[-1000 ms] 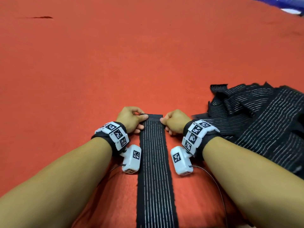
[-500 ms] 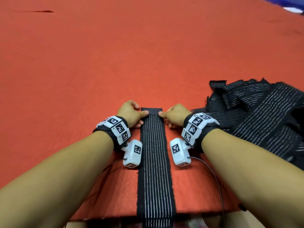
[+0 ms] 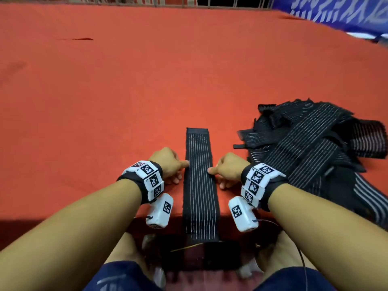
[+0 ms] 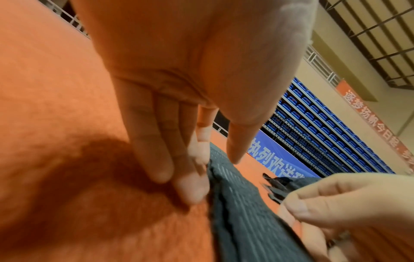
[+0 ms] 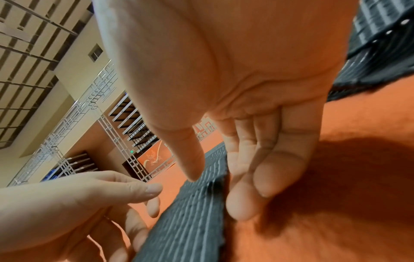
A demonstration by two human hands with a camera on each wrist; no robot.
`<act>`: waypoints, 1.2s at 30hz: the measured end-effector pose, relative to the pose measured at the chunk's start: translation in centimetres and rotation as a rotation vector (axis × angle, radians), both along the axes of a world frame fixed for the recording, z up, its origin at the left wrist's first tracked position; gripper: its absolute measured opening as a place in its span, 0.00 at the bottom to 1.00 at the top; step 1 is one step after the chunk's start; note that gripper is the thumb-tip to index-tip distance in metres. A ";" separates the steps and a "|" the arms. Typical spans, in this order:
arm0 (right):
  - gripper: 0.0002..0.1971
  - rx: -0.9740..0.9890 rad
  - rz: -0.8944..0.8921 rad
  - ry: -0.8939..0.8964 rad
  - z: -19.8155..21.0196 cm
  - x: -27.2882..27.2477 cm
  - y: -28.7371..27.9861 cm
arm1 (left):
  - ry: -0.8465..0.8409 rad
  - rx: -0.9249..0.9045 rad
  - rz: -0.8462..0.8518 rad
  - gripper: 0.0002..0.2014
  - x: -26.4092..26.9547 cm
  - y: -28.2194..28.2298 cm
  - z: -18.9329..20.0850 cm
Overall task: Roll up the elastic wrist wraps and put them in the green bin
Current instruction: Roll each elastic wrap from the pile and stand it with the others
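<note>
One black elastic wrist wrap (image 3: 199, 175) with thin white stripes lies flat and straight on the red tabletop (image 3: 105, 101), its near end hanging over the front edge. My left hand (image 3: 168, 164) sits at the wrap's left edge at mid-length and my right hand (image 3: 227, 169) at its right edge. In the left wrist view the left hand's (image 4: 201, 168) straight fingers lie along the wrap (image 4: 241, 212), thumb over it. In the right wrist view the right hand's (image 5: 224, 186) thumb rests on the wrap (image 5: 190, 212), fingers beside it. No green bin is in view.
A loose pile of several more black striped wraps (image 3: 315, 154) lies to the right of my right wrist. The table's front edge (image 3: 63, 217) runs just below my wrists, my knees beneath it. A blue banner (image 3: 336, 11) borders the far right.
Both hands let go of the wrap's far end and slid back toward me along its edges to mid-length. The head view tilted up, and the wrap's hanging near end shows.
</note>
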State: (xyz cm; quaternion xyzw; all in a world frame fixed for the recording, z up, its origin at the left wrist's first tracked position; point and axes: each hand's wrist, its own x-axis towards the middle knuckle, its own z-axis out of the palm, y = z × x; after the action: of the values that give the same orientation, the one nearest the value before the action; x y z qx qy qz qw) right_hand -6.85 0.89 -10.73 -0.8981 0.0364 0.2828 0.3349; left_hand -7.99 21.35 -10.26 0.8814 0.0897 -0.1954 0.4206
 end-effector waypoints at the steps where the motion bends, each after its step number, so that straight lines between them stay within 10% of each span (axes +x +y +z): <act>1: 0.18 0.002 0.000 0.002 0.0 -0.6 0.2 | 0.000 0.011 -0.016 0.15 -0.7 -0.3 0.3; 36: 0.15 0.103 -0.127 -0.097 0.5 -6.0 1.3 | -0.019 0.123 -0.042 0.16 -5.2 -1.3 -0.4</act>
State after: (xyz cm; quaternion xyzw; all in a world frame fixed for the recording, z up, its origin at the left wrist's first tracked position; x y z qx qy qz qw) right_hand -12.90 2.18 -10.20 -0.8883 0.0624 0.2185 0.3992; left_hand -13.15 20.03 -10.63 0.9091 0.0789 -0.1900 0.3623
